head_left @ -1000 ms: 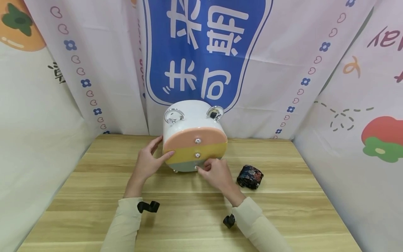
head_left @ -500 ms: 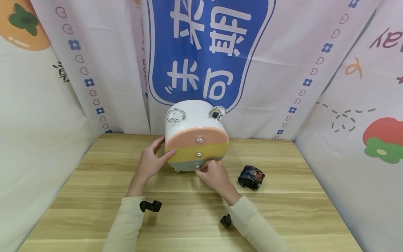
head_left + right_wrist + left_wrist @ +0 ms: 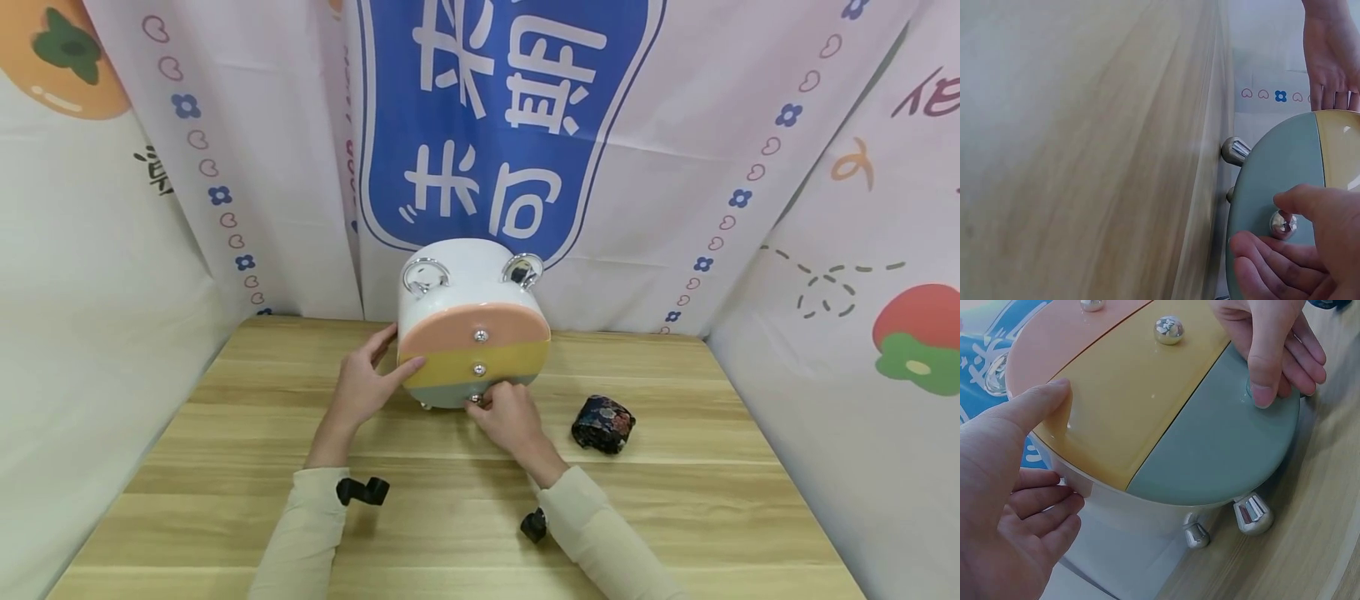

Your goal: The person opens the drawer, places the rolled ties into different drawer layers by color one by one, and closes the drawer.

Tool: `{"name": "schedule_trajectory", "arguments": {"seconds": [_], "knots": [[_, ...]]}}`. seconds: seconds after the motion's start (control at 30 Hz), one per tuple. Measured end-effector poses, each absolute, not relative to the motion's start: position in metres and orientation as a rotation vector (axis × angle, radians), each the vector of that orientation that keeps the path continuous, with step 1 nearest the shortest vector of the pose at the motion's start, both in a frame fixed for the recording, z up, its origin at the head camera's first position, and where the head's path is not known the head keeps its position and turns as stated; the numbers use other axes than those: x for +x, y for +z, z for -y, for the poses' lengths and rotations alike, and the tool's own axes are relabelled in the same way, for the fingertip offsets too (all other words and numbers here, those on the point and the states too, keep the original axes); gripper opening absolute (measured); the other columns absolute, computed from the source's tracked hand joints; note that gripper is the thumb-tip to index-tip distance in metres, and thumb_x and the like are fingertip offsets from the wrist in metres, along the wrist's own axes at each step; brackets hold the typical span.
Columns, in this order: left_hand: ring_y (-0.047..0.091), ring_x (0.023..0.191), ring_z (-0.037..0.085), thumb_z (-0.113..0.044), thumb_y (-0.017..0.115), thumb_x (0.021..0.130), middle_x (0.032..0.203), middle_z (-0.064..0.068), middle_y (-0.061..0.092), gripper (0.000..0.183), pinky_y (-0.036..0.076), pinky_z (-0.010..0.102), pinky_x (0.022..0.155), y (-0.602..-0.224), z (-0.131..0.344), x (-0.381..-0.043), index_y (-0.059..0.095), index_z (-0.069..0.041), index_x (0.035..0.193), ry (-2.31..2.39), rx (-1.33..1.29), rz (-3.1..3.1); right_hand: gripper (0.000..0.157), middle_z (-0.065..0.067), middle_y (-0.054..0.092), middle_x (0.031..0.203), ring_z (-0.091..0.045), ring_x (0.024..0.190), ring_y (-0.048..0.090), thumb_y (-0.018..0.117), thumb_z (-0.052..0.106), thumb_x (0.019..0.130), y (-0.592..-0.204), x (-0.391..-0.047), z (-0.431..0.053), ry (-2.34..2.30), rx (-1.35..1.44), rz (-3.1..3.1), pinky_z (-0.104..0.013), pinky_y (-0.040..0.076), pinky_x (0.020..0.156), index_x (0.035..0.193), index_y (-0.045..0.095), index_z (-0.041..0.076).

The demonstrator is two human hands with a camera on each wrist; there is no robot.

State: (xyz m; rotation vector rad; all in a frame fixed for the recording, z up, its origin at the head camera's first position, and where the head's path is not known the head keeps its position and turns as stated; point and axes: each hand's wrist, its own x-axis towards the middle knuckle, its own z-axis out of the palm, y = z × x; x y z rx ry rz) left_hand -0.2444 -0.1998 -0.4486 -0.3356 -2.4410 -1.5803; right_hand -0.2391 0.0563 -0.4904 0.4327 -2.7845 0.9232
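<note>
A small rounded drawer cabinet (image 3: 468, 271) stands on the table with a white body, silver ear-like rings and silver feet. Its front has a pink drawer (image 3: 442, 330), a yellow drawer (image 3: 1116, 394) and a green drawer (image 3: 1210, 437), each with a round silver knob; all appear closed. My left hand (image 3: 363, 387) holds the cabinet's left side, thumb on the yellow front and fingers along the side wall. Low at the front, my right hand (image 3: 513, 421) pinches the green drawer's knob (image 3: 1283, 225), thumb above it and curled fingers underneath in the right wrist view.
A rolled dark floral cloth (image 3: 603, 424) lies on the wooden table (image 3: 450, 533) to the right of the cabinet. Printed fabric (image 3: 300, 167) hangs close behind the cabinet, and more covers both sides. Black camera mounts (image 3: 365, 491) stick out at the wrists.
My right wrist has shifted slightly left, and its fingers have drawn in at the green drawer's knob. The left hand and cabinet stay put while the head view shifts slightly.
</note>
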Motion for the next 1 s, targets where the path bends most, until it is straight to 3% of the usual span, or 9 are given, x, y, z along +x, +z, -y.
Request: {"name": "schedule_trajectory", "arguments": {"seconds": [0.17,0.53,1.0], "knots": [[0.043,0.154,0.037,-0.046,0.081,0.093,0.164,0.012,0.048,0.083,0.037,0.054,0.129,-0.449,0.2,-0.245,0.046,-0.011,0.16,-1.587,-0.325,2.448,0.045,0.007,0.066,0.054,0.002,0.041,0.044,0.081,0.026,0.091,-0.491,-0.24,-0.055,0.965,0.42,2.789,-0.016,0.039,0.039,0.052,0.061,0.018],[0.042,0.155,0.037,-0.047,0.081,0.093,0.165,0.011,0.047,0.083,0.037,0.055,0.129,-0.449,0.2,-0.245,0.045,-0.012,0.16,-1.578,-0.328,2.46,0.034,0.005,0.069,0.057,0.0,0.042,0.045,0.079,0.023,0.091,-0.489,-0.236,-0.053,0.948,0.398,2.792,-0.018,0.039,0.038,0.059,0.072,0.016],[0.041,0.156,0.037,-0.048,0.08,0.093,0.166,0.01,0.046,0.084,0.036,0.055,0.129,-0.448,0.201,-0.245,0.044,-0.013,0.161,-1.572,-0.314,2.473,0.036,0.007,0.068,0.055,0.001,0.043,0.044,0.079,0.025,0.09,-0.487,-0.227,-0.056,0.898,0.401,2.811,-0.018,0.039,0.04,0.056,0.071,0.017]]}}
